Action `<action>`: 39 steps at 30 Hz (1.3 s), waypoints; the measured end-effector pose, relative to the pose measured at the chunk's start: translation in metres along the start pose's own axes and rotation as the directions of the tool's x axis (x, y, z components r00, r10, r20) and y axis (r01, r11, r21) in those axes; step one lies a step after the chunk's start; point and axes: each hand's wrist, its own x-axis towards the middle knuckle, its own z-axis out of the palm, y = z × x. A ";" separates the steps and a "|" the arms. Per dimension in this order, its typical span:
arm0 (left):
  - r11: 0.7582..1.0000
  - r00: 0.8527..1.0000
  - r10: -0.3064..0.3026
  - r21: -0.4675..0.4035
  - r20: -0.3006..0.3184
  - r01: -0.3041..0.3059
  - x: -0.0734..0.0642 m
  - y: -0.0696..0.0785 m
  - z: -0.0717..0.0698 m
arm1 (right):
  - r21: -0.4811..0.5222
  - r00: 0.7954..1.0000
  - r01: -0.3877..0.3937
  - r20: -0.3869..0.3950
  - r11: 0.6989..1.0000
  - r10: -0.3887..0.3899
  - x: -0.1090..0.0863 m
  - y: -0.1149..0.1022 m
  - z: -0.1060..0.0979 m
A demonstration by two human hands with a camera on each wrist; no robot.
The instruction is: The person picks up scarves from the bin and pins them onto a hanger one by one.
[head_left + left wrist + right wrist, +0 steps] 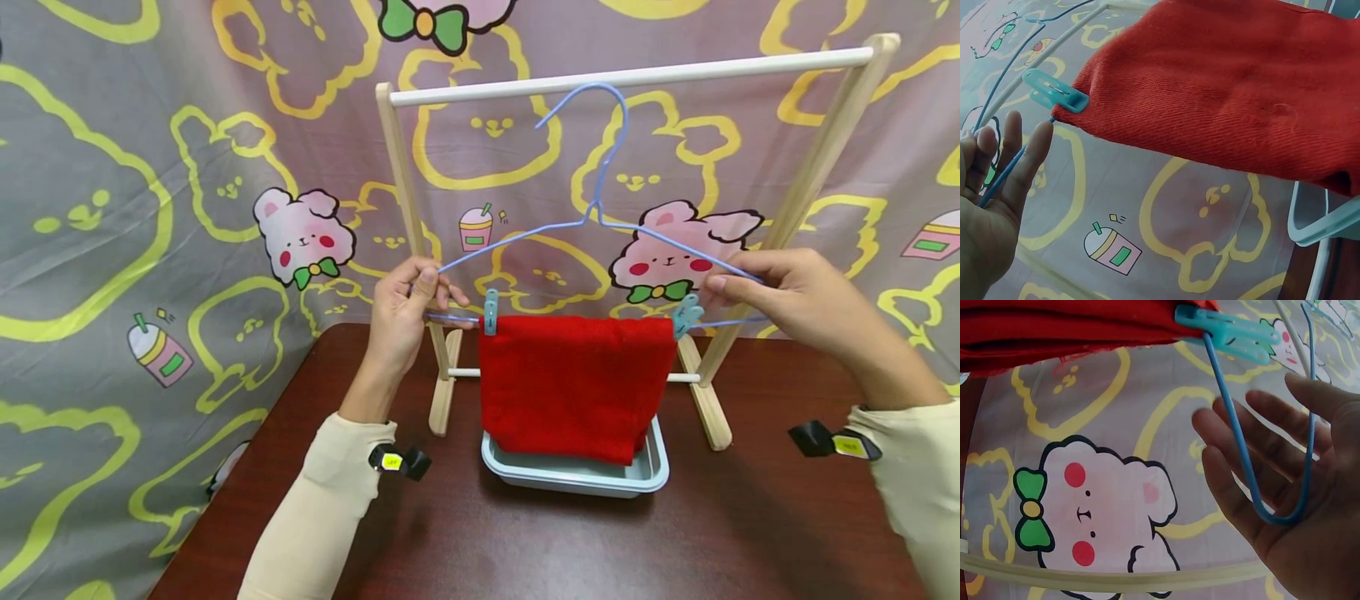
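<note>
A thin blue wire hanger (597, 204) is held up between my two hands, its hook overlapping the rack's top rail in the head view. Over its lower bar hangs a folded red cloth (573, 383). One teal clip (491, 312) fastens the cloth's left end, and another teal clip (686, 317) sits at its right end. My left hand (405, 304) pinches the left shoulder of the wire, with fingers spread behind the corner. At the opposite corner, my right hand (795, 287) holds the wire under the thumb, and the bend lies against the palm (1310, 550).
Behind the hanger stands a wooden rack with a white top rail (487, 89). A pale blue basin (585, 482) rests on the dark brown table (540, 550), under the cloth. Patterned fabric (187, 250) covers the back and left side.
</note>
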 end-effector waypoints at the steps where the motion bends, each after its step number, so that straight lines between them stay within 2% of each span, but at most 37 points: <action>1: 1.000 1.000 0.000 0.000 0.002 0.000 0.000 0.000 0.000 | -0.002 1.000 0.000 0.024 1.000 0.000 0.001 0.001 -0.001; 6: 1.000 1.000 -0.001 -0.002 0.011 0.001 -0.001 -0.001 -0.002 | 0.006 0.992 -0.012 0.123 1.000 0.012 0.004 0.005 -0.003; 9: 1.000 1.000 0.000 0.002 0.015 0.000 -0.001 -0.002 -0.002 | 0.053 0.982 0.002 0.189 0.999 -0.012 0.007 0.012 -0.006; 15: 1.000 1.000 0.004 0.015 0.025 -0.005 -0.001 -0.003 -0.004 | 0.209 0.930 0.067 0.341 0.976 -0.137 0.011 0.022 -0.011; 16: 1.000 1.000 0.004 0.016 0.027 -0.004 -0.001 -0.003 -0.005 | 0.232 0.920 0.079 0.358 0.969 -0.161 0.012 0.022 -0.012; 19: 1.000 0.999 0.001 0.024 0.032 -0.002 -0.001 -0.004 -0.006 | 0.256 0.906 0.101 0.375 0.962 -0.195 0.012 0.021 -0.012; 23: 1.000 0.999 -0.001 0.028 0.038 0.000 -0.001 -0.006 -0.008 | 0.278 0.908 0.121 0.357 0.953 -0.219 0.012 0.019 -0.010; 28: 1.000 0.999 -0.021 0.022 0.031 0.021 -0.003 -0.008 -0.011 | 0.350 0.912 0.164 0.303 0.922 -0.277 0.011 0.018 -0.005; 33: 0.997 0.998 -0.063 0.054 0.001 0.062 -0.004 -0.009 -0.014 | 0.328 0.944 0.164 0.220 0.930 -0.244 0.008 0.016 0.000; 36: 0.981 0.998 -0.068 0.183 -0.012 0.069 -0.005 -0.009 -0.017 | 0.295 0.959 0.159 0.179 0.942 -0.218 0.005 0.014 0.001; 39: 0.944 0.998 -0.069 0.323 -0.014 0.069 -0.007 -0.010 -0.020 | 0.263 0.966 0.161 0.155 0.951 -0.206 0.002 0.012 0.001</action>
